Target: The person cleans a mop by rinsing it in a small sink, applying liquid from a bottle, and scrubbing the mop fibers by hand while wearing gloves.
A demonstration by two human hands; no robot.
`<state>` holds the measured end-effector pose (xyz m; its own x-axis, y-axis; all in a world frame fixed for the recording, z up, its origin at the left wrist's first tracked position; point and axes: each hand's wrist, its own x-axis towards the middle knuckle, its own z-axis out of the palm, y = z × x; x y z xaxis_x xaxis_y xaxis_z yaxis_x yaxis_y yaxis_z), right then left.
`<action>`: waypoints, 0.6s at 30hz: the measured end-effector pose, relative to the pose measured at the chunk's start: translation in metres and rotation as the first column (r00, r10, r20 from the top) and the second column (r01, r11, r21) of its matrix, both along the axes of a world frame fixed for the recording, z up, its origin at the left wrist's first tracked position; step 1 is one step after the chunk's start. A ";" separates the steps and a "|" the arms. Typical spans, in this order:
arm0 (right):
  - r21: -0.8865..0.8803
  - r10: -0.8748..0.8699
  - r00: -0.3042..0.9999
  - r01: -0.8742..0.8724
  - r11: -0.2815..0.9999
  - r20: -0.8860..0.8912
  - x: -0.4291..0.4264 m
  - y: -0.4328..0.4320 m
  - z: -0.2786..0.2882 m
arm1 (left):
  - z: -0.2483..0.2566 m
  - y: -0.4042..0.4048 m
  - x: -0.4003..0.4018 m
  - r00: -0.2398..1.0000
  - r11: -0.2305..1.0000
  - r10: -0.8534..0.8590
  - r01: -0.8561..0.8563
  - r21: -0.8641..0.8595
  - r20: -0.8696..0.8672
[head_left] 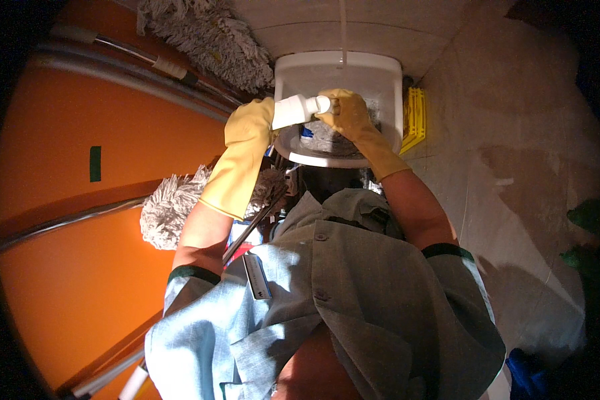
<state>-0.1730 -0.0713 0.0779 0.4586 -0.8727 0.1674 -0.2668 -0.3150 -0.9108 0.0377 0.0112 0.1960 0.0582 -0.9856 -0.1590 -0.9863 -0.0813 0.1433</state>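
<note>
Both my hands wear yellow rubber gloves and are raised over a white basin. My left hand grips a white plastic bottle by its base, tilted sideways with its neck to the right. At the neck end, the curled fingers of my right hand close on the round white top; whether it is a cap or the bare mouth is hard to tell. Below them in the basin lies a grey, shaggy mop head or cloth with a blue patch, partly hidden by my hand and the bottle.
Mop heads and metal poles line the orange wall panels at left. Another grey mop head hangs beside the basin. A folded yellow plastic item stands right of the basin, near the tiled surface.
</note>
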 end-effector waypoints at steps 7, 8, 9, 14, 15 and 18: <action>-0.109 -0.046 0.999 0.044 0.993 -0.013 0.002 -0.002 -0.008 | -0.002 -0.003 -0.004 0.997 1.000 0.016 -0.018 0.022 0.080; -0.084 -0.038 0.999 0.036 0.996 -0.021 0.001 -0.002 -0.008 | -0.002 -0.003 -0.005 0.997 1.000 0.016 -0.018 0.022 0.080; -0.085 -0.039 0.999 0.037 0.996 -0.022 0.001 -0.003 -0.010 | 0.000 -0.003 -0.006 0.997 1.000 0.018 -0.020 0.024 0.081; -0.193 -0.058 0.995 0.042 0.980 -0.077 0.001 -0.004 -0.013 | -0.012 -0.003 0.003 0.996 1.000 -0.012 0.013 -0.010 0.087; -0.193 -0.057 0.995 0.040 0.980 -0.078 0.001 -0.004 -0.011 | -0.012 -0.004 0.001 0.998 1.000 0.016 -0.016 -0.002 0.066; -0.201 -0.047 0.998 0.035 0.979 -0.051 -0.001 -0.003 -0.005 | -0.007 -0.009 -0.005 0.995 0.992 0.095 -0.096 0.079 0.020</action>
<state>-0.1739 -0.0740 0.0729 0.4366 -0.8425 0.3156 -0.3317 -0.4769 -0.8140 0.0326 0.0021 0.1889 0.1548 -0.9594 -0.2356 -0.9755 -0.1861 0.1170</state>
